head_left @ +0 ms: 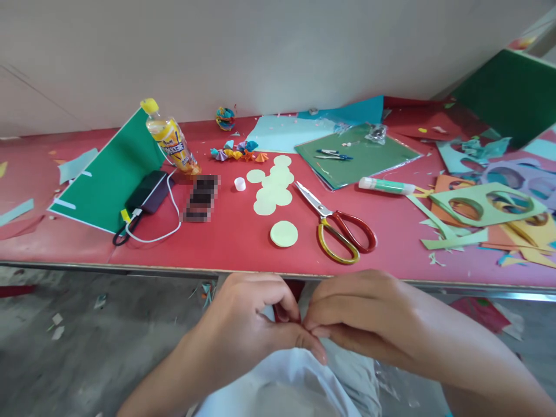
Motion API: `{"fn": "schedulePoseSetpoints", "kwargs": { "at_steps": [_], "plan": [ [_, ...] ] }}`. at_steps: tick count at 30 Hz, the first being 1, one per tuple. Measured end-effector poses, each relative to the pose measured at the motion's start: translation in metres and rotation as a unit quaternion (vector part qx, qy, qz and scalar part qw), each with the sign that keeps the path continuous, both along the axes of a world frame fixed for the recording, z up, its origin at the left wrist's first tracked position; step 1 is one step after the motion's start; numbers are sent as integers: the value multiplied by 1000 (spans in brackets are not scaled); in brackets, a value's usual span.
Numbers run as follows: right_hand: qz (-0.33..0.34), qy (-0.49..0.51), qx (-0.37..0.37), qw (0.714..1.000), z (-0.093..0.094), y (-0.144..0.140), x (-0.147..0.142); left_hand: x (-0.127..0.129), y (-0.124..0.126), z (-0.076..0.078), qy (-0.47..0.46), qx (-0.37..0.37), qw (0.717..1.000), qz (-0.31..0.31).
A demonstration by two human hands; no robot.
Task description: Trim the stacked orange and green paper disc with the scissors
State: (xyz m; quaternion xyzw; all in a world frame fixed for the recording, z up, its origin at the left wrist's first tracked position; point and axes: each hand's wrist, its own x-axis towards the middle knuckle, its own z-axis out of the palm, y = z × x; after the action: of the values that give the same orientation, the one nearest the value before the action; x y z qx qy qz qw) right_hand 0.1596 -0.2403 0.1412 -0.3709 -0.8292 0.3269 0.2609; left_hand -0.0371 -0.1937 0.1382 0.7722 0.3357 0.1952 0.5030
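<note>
Both hands are down below the near edge of the red table [243, 243], over the lap, meeting fingertip to fingertip. The left hand [247, 324] is curled, thumb pinched against the forefinger; the right hand [360, 318] comes in from three o'clock, fingers drawn together into the same pinch. Whatever sits between them is tiny and covered by the fingers; I cannot tell what it is, only that both hands are closed around that one spot.

Up the table at twelve o'clock from the hands lies a single pale green paper disc [284, 234], the nearest loose piece, apart from the heap of discs [273, 185] farther back on the same line. The disc is round, so no long axis to speak of; it sits slightly nearer the left hand, I'd say.

The scissors [339, 229] lie at one o'clock, handles toward the person, blades pointing away to eleven; the right hand is the closer one. A glue stick [386, 186] lies crosswise beyond them, running roughly nine to three.
</note>
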Motion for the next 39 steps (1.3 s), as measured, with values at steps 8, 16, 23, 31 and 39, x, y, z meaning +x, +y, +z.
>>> {"fn": "schedulePoseSetpoints", "kwargs": {
  "at_steps": [8,16,23,31,39],
  "plan": [
    [34,-79,64,994,5,4,-6,-2,2,0,44,-79,995,-31],
    [27,-132,142,981,7,3,-14,-2,2,-3,79,-73,993,-40],
    [-17,-82,168,982,-1,2,-15,-3,3,1,64,-50,996,-34],
    [-28,-68,186,980,-4,0,-16,-6,2,1,62,-49,996,-36],
    [-36,-77,199,976,-6,-5,-16,-6,0,1,62,-41,997,-31]
  ]
}}
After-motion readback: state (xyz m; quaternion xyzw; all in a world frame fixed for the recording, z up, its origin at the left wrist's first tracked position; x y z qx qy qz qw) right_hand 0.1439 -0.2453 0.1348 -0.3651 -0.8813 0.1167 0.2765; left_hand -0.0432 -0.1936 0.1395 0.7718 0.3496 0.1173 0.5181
